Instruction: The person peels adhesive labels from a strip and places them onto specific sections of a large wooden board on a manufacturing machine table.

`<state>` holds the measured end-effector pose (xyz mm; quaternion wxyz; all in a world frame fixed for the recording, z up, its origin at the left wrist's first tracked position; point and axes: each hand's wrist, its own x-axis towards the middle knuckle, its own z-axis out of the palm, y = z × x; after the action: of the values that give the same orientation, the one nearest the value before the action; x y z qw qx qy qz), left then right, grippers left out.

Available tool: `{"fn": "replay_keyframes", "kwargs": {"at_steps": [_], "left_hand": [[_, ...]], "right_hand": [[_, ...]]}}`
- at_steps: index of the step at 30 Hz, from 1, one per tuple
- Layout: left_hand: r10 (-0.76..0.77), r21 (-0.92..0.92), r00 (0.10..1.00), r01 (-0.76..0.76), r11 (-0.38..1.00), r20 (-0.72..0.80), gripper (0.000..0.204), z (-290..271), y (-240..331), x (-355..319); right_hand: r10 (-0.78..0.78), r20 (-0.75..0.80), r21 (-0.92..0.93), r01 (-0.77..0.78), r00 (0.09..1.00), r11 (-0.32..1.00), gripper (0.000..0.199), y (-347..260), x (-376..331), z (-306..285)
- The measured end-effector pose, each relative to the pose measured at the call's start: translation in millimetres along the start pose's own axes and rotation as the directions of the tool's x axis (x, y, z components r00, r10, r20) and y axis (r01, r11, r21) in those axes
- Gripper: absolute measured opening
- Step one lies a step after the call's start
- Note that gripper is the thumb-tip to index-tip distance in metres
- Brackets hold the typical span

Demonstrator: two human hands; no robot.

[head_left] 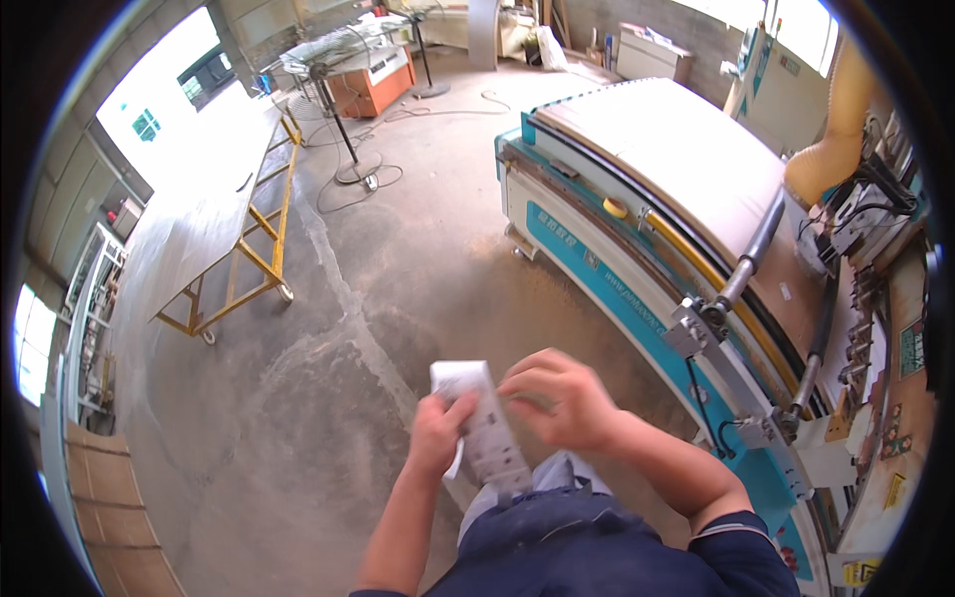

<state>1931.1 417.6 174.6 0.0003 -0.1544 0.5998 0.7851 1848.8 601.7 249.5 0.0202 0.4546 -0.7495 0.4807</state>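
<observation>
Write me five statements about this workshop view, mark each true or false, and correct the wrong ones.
1. The left hand holds a white printed strip. True.
2. The right hand holds the yellow roll. False: the roll lies on the machine; the hand is beside the strip, and blur hides whether it touches it.
3. The machine has teal panels and stands on the person's right. True.
4. The yellow-framed cart stands to the right of the machine. False: it stands to the left.
5. The cart has wheels. True.
</observation>
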Motion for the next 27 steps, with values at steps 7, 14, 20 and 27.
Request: {"fn": "replay_keyframes", "kwargs": {"at_steps": [7,14,20,27], "left_hand": [[-0.019,-0.144,0.931,0.076,0.987,0.365,0.021,50.3,33.0,180.6],[-0.098,-0.126,0.808,0.209,0.97,0.581,0.037,97.1,41.4,345.0],[-0.188,0.22,0.858,0.09,0.971,0.478,0.032,143.7,42.4,460.0],[-0.299,0.273,0.657,0.145,0.951,0.692,0.032,199.0,18.3,604.8]], "right_hand": [[0.02,-0.288,-0.11,-0.053,0.957,0.993,0.028,113.6,61.7,-43.6],[-0.01,-0.255,-0.187,-0.039,0.967,0.982,0.033,266.3,134.9,-105.6],[0.258,-0.245,0.17,-0.221,0.934,0.96,0.022,378.5,187.5,-162.8],[0.699,-0.066,0.526,-0.57,0.713,0.631,0.016,491.2,197.5,-220.8]]}}
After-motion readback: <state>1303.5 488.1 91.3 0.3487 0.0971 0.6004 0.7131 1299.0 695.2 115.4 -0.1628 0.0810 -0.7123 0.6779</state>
